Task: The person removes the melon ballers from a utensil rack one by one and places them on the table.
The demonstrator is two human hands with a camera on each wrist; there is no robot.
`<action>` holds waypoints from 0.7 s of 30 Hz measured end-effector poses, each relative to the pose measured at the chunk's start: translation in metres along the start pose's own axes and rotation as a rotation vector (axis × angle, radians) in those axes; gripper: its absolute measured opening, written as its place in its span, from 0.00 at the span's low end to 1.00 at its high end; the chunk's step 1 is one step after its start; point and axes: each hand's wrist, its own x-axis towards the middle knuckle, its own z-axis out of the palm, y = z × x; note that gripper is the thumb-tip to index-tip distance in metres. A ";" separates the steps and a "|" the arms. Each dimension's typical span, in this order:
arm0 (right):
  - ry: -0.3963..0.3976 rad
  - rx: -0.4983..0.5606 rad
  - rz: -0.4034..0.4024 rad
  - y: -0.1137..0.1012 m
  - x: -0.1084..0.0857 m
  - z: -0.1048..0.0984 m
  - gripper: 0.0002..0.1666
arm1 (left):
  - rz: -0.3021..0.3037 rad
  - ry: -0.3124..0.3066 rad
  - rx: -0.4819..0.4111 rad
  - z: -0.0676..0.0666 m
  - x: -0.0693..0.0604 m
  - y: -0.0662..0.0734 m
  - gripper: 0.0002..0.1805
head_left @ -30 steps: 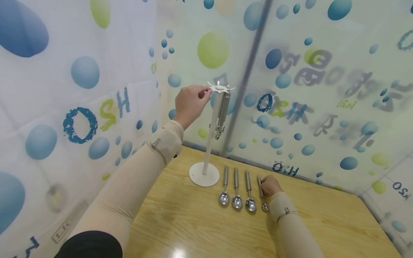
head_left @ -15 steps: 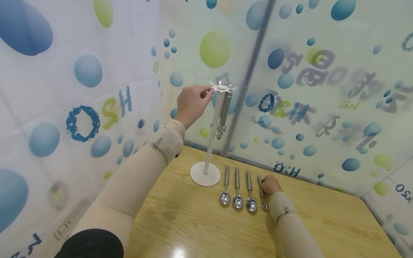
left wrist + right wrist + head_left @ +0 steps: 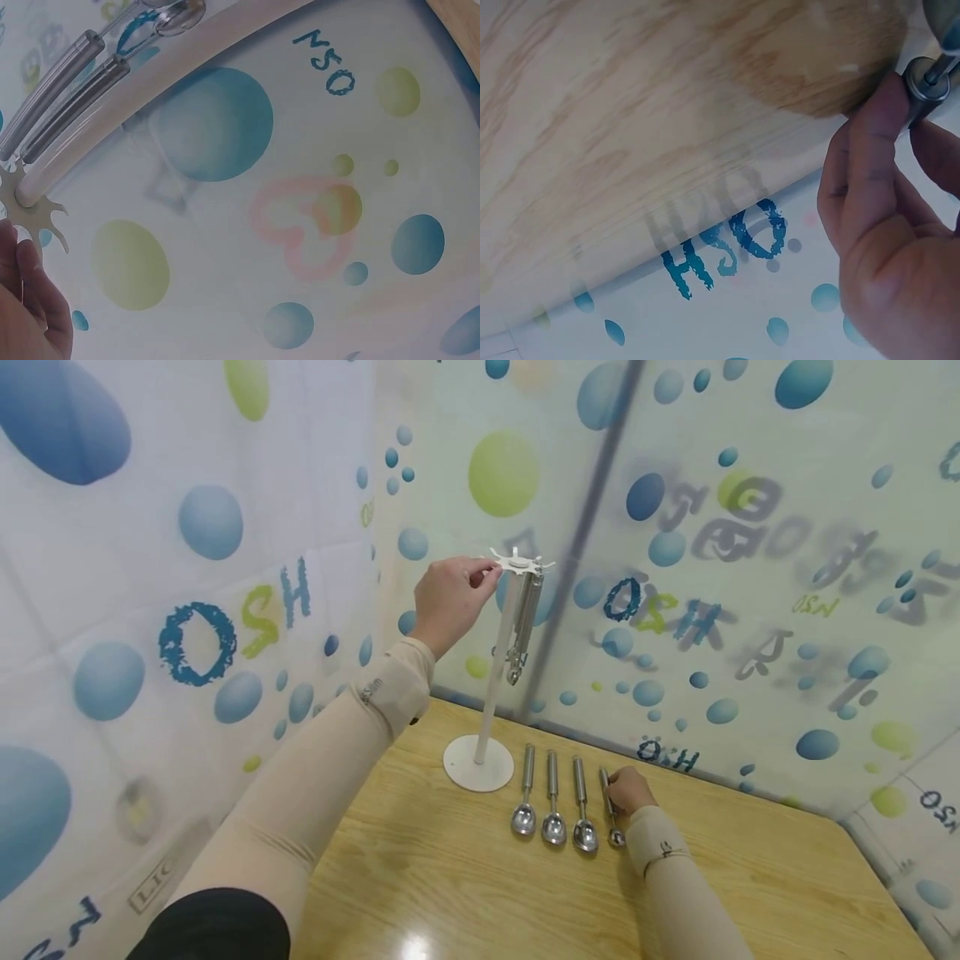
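A white rack (image 3: 491,693) with a round base and a ring of hooks on top stands on the table. My left hand (image 3: 453,602) pinches one of its hooks between thumb and fingers; the left wrist view shows the hand (image 3: 30,300) at the hooked top (image 3: 34,214). Steel-handled utensils (image 3: 527,618) hang from the rack's far right side. At the right end of a row on the table, my right hand (image 3: 632,791) pinches the metal handle (image 3: 604,781) of a small-headed scoop (image 3: 617,837). Its handle (image 3: 928,86) shows between thumb and fingers in the right wrist view.
Three larger metal scoops (image 3: 523,818) (image 3: 553,828) (image 3: 585,836) lie side by side between the rack base and my right hand, handles pointing away. The wooden table (image 3: 450,877) meets a patterned curtain (image 3: 675,677) at its far edge. Another curtain hangs at left.
The head view has shifted very slightly, so the scene sits a little further right. Both hands keep their holds on the rack and the small-headed scoop.
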 end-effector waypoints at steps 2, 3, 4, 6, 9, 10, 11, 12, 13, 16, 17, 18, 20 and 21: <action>0.001 -0.001 0.003 0.000 0.000 -0.001 0.21 | -0.002 0.000 -0.004 0.000 0.000 0.001 0.13; 0.000 -0.002 0.002 0.001 0.000 -0.001 0.21 | -0.004 0.001 -0.006 0.000 0.000 0.001 0.13; 0.000 0.000 0.001 0.001 0.000 -0.001 0.21 | -0.008 0.000 -0.006 0.000 0.001 0.001 0.13; 0.001 0.005 -0.001 0.002 0.001 -0.002 0.21 | -0.010 0.001 -0.012 0.001 0.001 0.002 0.13; 0.017 0.012 -0.008 0.003 0.001 -0.003 0.15 | -0.013 0.001 -0.011 0.002 0.001 0.002 0.13; 0.027 0.009 -0.009 0.004 0.000 -0.003 0.14 | -0.013 -0.001 -0.012 0.002 0.001 0.002 0.13; 0.042 0.000 -0.013 0.004 0.000 -0.003 0.14 | -0.010 0.000 -0.012 0.002 0.001 0.002 0.13; 0.059 -0.009 -0.020 0.003 -0.001 -0.003 0.15 | -0.007 0.000 -0.009 0.002 0.001 0.001 0.13; 0.077 -0.027 -0.031 0.001 -0.003 -0.004 0.16 | -0.005 -0.001 -0.009 0.003 0.001 0.001 0.13; 0.165 -0.030 -0.074 -0.013 -0.007 -0.010 0.20 | -0.001 -0.003 -0.010 0.003 0.001 0.000 0.13; 0.207 -0.009 -0.093 -0.021 -0.009 -0.013 0.22 | 0.000 -0.003 -0.009 0.003 0.001 0.000 0.13; 0.249 0.022 -0.118 -0.030 -0.010 -0.016 0.23 | 0.002 -0.001 -0.009 0.003 0.001 0.000 0.13; 0.339 0.113 -0.191 -0.051 -0.011 -0.023 0.23 | 0.000 0.001 -0.007 0.002 0.001 -0.001 0.13; 0.376 0.161 -0.231 -0.062 -0.011 -0.027 0.22 | 0.001 0.004 -0.006 0.001 0.001 -0.001 0.13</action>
